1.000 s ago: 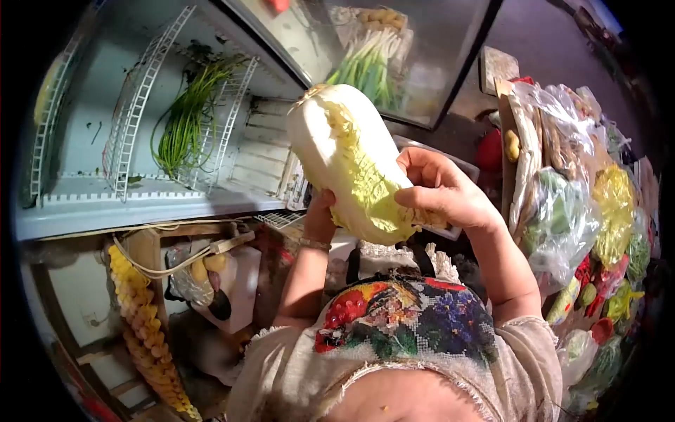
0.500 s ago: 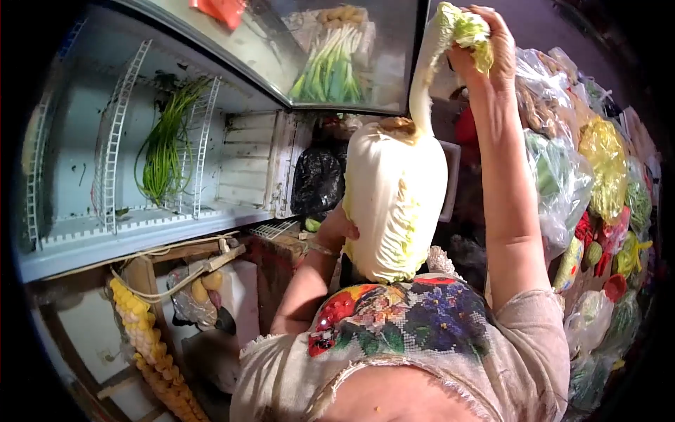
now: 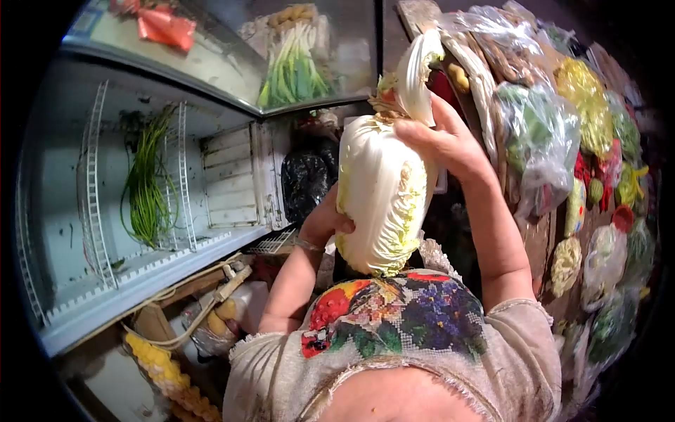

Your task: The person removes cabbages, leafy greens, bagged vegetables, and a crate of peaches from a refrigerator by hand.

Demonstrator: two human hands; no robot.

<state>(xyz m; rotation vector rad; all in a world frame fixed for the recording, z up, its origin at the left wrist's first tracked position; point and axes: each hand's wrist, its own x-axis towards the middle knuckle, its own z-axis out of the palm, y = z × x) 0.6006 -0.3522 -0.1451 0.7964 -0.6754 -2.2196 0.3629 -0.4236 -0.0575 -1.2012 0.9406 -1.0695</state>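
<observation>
A large pale napa cabbage (image 3: 376, 190) is upright in front of my chest, its leafy yellow-green end down and its cut base up. My left hand (image 3: 325, 219) is wrapped round its left side, the thumb on the white ribs. At the top right, my right hand (image 3: 446, 141) grips an outer leaf (image 3: 418, 70) that is partly peeled away and curls above the base. Some of the right fingers are hidden behind the leaf.
To the left stands an open fridge (image 3: 60, 211) with wire racks and green stalks (image 3: 148, 183). Its glass door (image 3: 218, 49) is at the top. A black bag (image 3: 306, 176) lies behind the cabbage. Bagged vegetables (image 3: 538, 141) cover a board on the right.
The cabbage was turned upright, and my right hand pulled a leaf up and away, then came back down to the base. The view has swung to the right.
</observation>
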